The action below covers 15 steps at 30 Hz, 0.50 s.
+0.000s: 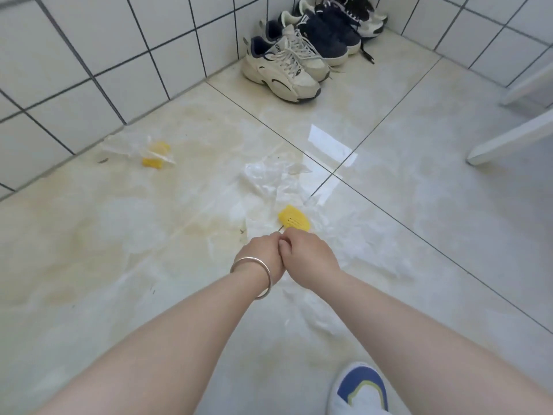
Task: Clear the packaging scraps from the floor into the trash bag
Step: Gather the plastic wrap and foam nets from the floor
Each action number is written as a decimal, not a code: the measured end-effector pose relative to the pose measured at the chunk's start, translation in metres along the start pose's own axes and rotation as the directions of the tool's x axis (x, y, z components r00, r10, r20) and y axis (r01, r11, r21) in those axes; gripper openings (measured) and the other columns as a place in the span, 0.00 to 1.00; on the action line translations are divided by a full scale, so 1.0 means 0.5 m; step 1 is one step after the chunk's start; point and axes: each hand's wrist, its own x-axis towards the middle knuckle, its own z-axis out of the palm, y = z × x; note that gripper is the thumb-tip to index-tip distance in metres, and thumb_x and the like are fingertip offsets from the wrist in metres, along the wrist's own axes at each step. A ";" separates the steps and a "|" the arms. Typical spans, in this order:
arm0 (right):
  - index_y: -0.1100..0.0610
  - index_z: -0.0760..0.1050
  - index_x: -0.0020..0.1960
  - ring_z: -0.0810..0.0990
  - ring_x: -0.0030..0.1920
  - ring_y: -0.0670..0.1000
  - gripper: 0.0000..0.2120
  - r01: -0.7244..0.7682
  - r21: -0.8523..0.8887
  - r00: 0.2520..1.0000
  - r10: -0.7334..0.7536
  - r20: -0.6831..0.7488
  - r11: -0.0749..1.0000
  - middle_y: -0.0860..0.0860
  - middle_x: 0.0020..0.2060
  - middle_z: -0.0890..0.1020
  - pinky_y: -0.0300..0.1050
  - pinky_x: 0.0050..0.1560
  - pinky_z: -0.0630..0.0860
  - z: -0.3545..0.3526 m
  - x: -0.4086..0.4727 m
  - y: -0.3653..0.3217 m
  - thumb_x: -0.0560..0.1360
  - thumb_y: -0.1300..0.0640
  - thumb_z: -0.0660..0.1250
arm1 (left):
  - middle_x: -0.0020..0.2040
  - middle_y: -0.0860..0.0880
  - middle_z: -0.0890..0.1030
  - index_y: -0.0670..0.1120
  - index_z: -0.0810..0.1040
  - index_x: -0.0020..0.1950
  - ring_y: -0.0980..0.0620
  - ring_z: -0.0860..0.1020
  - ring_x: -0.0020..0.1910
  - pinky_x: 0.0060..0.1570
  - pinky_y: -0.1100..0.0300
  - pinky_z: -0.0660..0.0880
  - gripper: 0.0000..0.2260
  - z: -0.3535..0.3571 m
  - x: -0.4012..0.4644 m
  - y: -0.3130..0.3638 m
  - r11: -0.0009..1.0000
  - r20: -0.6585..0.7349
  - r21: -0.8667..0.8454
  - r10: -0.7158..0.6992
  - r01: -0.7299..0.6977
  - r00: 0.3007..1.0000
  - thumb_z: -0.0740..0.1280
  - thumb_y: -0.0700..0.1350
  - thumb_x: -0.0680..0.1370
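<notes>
A plastic scrap (140, 151) with yellow foam is lying by the left wall. The left hand (263, 253) and right hand (308, 259) are meeting, fingers curled, pinching the clear bag (269, 181) beside a yellow net (294, 222); sneakers (284, 64) are sitting farther right.

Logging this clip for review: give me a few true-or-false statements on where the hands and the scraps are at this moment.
1. Both hands, left hand and right hand, meet at the clear plastic bag. True.
2. A yellow foam net lies just beyond the hands. True.
3. The second yellow scrap lies among the shoes. False: it lies by the tiled wall, apart from the sneakers.
4. The bangle is on the right wrist. False: left.
</notes>
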 end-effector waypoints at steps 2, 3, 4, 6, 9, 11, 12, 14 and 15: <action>0.57 0.74 0.53 0.75 0.47 0.55 0.13 -0.053 0.059 0.999 0.053 0.000 0.997 0.53 0.50 0.79 0.47 0.42 0.70 0.004 0.001 0.042 0.79 0.56 0.52 | 0.57 0.46 0.79 0.48 0.73 0.59 0.44 0.78 0.54 0.50 0.54 0.75 0.14 0.024 0.014 0.017 0.999 0.038 -0.048 0.014 -0.012 0.999 0.56 0.44 0.76; 0.56 0.74 0.55 0.76 0.50 0.55 0.13 -0.074 0.074 0.997 0.074 -0.001 0.994 0.53 0.52 0.79 0.47 0.45 0.71 0.008 0.002 0.064 0.79 0.57 0.52 | 0.60 0.48 0.77 0.49 0.73 0.61 0.45 0.76 0.57 0.55 0.52 0.75 0.14 0.037 0.024 0.024 0.998 0.053 -0.055 0.025 -0.023 0.998 0.57 0.46 0.77; 0.54 0.74 0.57 0.77 0.53 0.55 0.14 -0.095 0.079 0.995 0.096 -0.003 0.992 0.52 0.53 0.79 0.48 0.48 0.72 0.013 0.005 0.087 0.79 0.58 0.52 | 0.64 0.49 0.74 0.51 0.71 0.65 0.47 0.74 0.61 0.59 0.52 0.73 0.16 0.050 0.033 0.028 0.999 0.075 -0.042 0.034 -0.030 0.997 0.58 0.49 0.77; 0.52 0.73 0.60 0.76 0.57 0.53 0.15 -0.154 0.071 0.987 0.156 -0.024 0.986 0.51 0.56 0.76 0.47 0.50 0.73 0.027 0.009 0.132 0.79 0.60 0.53 | 0.70 0.50 0.66 0.54 0.66 0.70 0.49 0.65 0.69 0.65 0.54 0.69 0.21 0.078 0.048 0.026 0.999 0.111 0.018 0.032 -0.034 0.993 0.61 0.52 0.77; 0.51 0.70 0.63 0.73 0.60 0.52 0.14 -0.253 0.067 0.962 0.258 -0.090 0.965 0.50 0.60 0.72 0.45 0.48 0.72 0.052 0.008 0.194 0.78 0.58 0.57 | 0.74 0.50 0.57 0.56 0.61 0.72 0.47 0.54 0.74 0.69 0.53 0.63 0.27 0.105 0.061 0.006 0.979 0.039 0.201 -0.002 -0.006 0.999 0.63 0.57 0.75; 0.51 0.67 0.67 0.69 0.63 0.52 0.19 -0.284 0.029 0.951 0.286 -0.120 0.958 0.51 0.63 0.68 0.44 0.46 0.72 0.067 0.004 0.223 0.77 0.56 0.62 | 0.77 0.49 0.48 0.60 0.56 0.73 0.43 0.46 0.76 0.73 0.47 0.55 0.33 0.113 0.068 -0.015 0.956 -0.006 0.291 -0.036 0.036 0.999 0.64 0.63 0.72; 0.50 0.65 0.69 0.67 0.64 0.53 0.22 -0.280 -0.012 0.952 0.276 -0.132 0.960 0.51 0.64 0.66 0.44 0.47 0.72 0.073 0.002 0.232 0.76 0.54 0.64 | 0.77 0.49 0.44 0.62 0.53 0.74 0.41 0.42 0.76 0.74 0.44 0.50 0.36 0.115 0.074 -0.026 0.952 -0.006 0.302 -0.058 0.057 0.998 0.64 0.66 0.70; 0.47 0.60 0.72 0.64 0.66 0.54 0.30 -0.246 -0.125 0.963 0.229 -0.139 0.961 0.50 0.68 0.62 0.47 0.52 0.73 0.082 0.002 0.242 0.73 0.48 0.67 | 0.77 0.49 0.38 0.64 0.45 0.74 0.40 0.37 0.76 0.74 0.40 0.45 0.42 0.117 0.092 -0.044 0.953 0.016 0.288 -0.101 0.092 0.995 0.64 0.69 0.66; 0.46 0.58 0.73 0.62 0.67 0.54 0.34 -0.235 -0.176 0.968 0.214 -0.133 0.956 0.50 0.71 0.59 0.48 0.55 0.72 0.084 0.007 0.242 0.71 0.45 0.68 | 0.76 0.49 0.36 0.65 0.43 0.74 0.40 0.35 0.75 0.73 0.38 0.44 0.45 0.118 0.102 -0.050 0.955 0.026 0.277 -0.113 0.101 0.993 0.65 0.71 0.65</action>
